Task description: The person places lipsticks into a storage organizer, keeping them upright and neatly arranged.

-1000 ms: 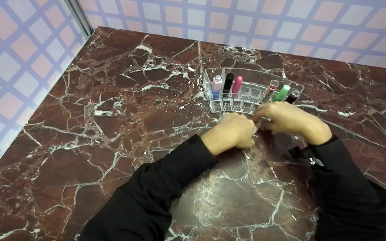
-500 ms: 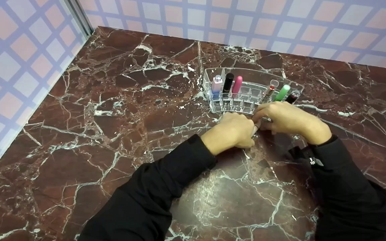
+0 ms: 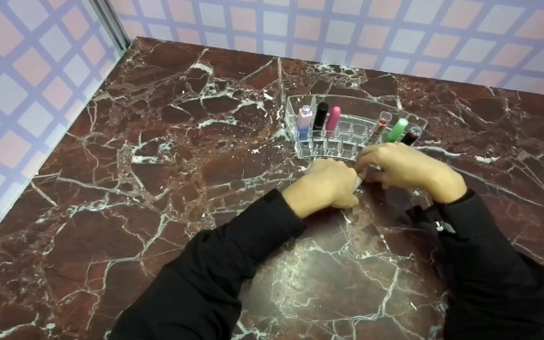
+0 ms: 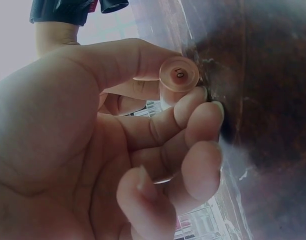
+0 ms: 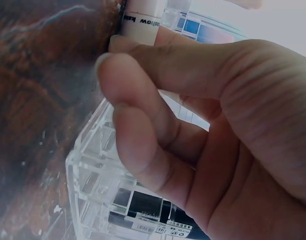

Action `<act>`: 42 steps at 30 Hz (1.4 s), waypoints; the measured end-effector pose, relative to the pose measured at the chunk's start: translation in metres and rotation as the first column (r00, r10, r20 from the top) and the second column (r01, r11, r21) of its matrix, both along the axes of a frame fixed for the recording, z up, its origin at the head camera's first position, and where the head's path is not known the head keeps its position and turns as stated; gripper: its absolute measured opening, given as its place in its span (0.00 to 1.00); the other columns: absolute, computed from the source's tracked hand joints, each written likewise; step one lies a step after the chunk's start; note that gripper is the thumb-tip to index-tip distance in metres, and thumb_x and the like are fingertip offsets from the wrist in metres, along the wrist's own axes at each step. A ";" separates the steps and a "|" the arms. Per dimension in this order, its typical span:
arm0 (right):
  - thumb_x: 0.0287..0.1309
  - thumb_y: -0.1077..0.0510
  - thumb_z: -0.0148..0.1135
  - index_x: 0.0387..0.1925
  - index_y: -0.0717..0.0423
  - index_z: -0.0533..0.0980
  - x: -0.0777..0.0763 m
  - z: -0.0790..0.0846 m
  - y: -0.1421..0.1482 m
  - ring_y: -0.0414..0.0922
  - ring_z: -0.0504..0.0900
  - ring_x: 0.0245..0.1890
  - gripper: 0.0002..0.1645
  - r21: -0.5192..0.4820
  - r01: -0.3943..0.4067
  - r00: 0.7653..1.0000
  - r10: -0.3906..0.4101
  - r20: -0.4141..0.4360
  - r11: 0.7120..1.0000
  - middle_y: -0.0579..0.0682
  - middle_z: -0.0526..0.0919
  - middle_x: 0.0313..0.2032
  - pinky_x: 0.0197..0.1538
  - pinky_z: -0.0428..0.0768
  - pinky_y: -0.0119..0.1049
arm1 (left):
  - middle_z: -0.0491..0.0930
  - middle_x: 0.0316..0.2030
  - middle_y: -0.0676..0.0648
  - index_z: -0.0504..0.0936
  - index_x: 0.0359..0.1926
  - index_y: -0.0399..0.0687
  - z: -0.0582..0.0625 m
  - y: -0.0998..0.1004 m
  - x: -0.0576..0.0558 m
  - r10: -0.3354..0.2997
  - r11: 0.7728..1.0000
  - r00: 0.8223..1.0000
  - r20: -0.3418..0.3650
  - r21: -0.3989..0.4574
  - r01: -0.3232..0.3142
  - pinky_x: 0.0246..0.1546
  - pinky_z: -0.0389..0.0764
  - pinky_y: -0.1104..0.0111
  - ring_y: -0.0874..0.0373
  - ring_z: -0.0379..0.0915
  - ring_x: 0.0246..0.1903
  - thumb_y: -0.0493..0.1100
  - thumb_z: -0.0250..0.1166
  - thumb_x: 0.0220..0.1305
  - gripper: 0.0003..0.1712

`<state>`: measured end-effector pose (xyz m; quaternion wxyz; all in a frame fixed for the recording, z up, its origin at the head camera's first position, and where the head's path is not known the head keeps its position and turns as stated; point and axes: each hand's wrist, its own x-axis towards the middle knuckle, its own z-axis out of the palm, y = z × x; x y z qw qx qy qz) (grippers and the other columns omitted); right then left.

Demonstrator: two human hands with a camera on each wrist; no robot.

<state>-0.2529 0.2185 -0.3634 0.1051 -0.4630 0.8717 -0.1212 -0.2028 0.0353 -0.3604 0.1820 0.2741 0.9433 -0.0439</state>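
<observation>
Just in front of the clear acrylic lipstick organizer [image 3: 353, 133], both hands meet on one small lipstick tube. The left hand [image 3: 326, 185] pinches it between thumb and fingers; in the left wrist view the tube's round, clear end [image 4: 179, 74] shows a small "01" mark. From the other side, the right hand [image 3: 406, 169] pinches the same tube with thumb and forefinger. Its pale body [image 5: 141, 25] carries dark lettering in the right wrist view. Most of the tube is hidden by the fingers in the head view.
Upright in the organizer stand a lilac-blue tube [image 3: 304, 123], a black tube [image 3: 320, 117] and a pink tube [image 3: 333, 120] at left. At right are a red-tipped clear tube [image 3: 379, 127], a green tube [image 3: 398, 130] and a dark tube [image 3: 411, 137]. Patterned panels border the marbled table [image 3: 158, 226].
</observation>
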 end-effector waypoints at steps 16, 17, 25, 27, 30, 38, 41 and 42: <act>0.56 0.72 0.70 0.47 0.60 0.85 -0.001 0.001 0.004 0.56 0.86 0.48 0.16 -0.024 -0.030 0.999 0.030 -0.013 0.999 0.54 0.85 0.49 0.52 0.82 0.56 | 0.84 0.51 0.48 0.82 0.61 0.59 0.000 0.003 0.000 -0.002 1.000 1.000 -0.010 0.008 0.002 0.41 0.82 0.58 0.51 0.81 0.49 0.60 0.60 0.70 0.24; 0.56 0.71 0.70 0.47 0.60 0.85 -0.001 0.002 0.004 0.56 0.86 0.48 0.16 -0.026 -0.031 0.999 0.031 -0.015 0.999 0.54 0.85 0.49 0.52 0.82 0.56 | 0.84 0.50 0.48 0.80 0.64 0.60 0.001 0.003 0.000 0.000 1.000 1.000 -0.010 0.005 0.000 0.41 0.81 0.59 0.51 0.80 0.49 0.60 0.60 0.70 0.25; 0.61 0.68 0.70 0.53 0.56 0.84 0.002 0.009 0.008 0.51 0.85 0.50 0.18 -0.069 0.002 1.000 -0.002 0.002 0.998 0.50 0.84 0.51 0.56 0.81 0.52 | 0.84 0.53 0.48 0.74 0.71 0.60 0.004 0.003 -0.001 0.036 0.999 0.999 -0.001 0.017 -0.036 0.43 0.79 0.59 0.52 0.80 0.48 0.60 0.59 0.71 0.31; 0.61 0.68 0.69 0.56 0.57 0.83 0.002 0.011 0.009 0.50 0.84 0.50 0.21 -0.084 0.013 1.000 -0.012 0.011 0.996 0.50 0.84 0.52 0.56 0.81 0.51 | 0.82 0.57 0.48 0.66 0.77 0.62 0.005 0.002 -0.002 0.048 0.999 0.999 0.007 0.023 -0.048 0.44 0.79 0.59 0.50 0.80 0.50 0.61 0.58 0.72 0.35; 0.63 0.68 0.68 0.59 0.59 0.81 0.002 0.014 0.009 0.49 0.84 0.48 0.22 -0.102 0.019 1.000 -0.018 0.016 0.995 0.52 0.84 0.52 0.55 0.82 0.49 | 0.80 0.63 0.48 0.49 0.82 0.67 0.006 0.000 -0.002 0.056 0.998 0.998 0.019 0.020 -0.056 0.44 0.77 0.60 0.50 0.79 0.51 0.62 0.56 0.74 0.43; 0.67 0.64 0.66 0.61 0.60 0.79 0.001 0.018 0.009 0.49 0.84 0.49 0.22 -0.137 0.072 0.997 -0.071 0.013 0.988 0.53 0.84 0.53 0.56 0.81 0.52 | 0.82 0.42 0.49 0.48 0.83 0.66 0.009 -0.004 -0.003 0.075 0.994 0.997 0.003 0.074 -0.075 0.35 0.74 0.65 0.55 0.74 0.34 0.61 0.56 0.74 0.43; 0.68 0.62 0.66 0.62 0.59 0.78 0.001 0.020 0.010 0.51 0.84 0.50 0.22 -0.172 0.099 0.995 -0.103 -0.013 0.980 0.54 0.84 0.54 0.56 0.80 0.54 | 0.79 0.36 0.50 0.59 0.80 0.64 0.011 -0.006 -0.006 0.081 0.991 0.996 -0.044 0.110 -0.076 0.29 0.71 0.67 0.57 0.70 0.28 0.59 0.56 0.74 0.37; 0.69 0.61 0.65 0.62 0.59 0.78 0.001 0.021 0.010 0.52 0.83 0.51 0.22 -0.184 0.112 0.993 -0.117 -0.021 0.976 0.55 0.84 0.54 0.57 0.79 0.55 | 0.78 0.33 0.51 0.61 0.79 0.64 0.012 -0.006 -0.007 0.086 0.990 0.995 -0.060 0.116 -0.078 0.27 0.71 0.67 0.57 0.69 0.26 0.58 0.55 0.75 0.35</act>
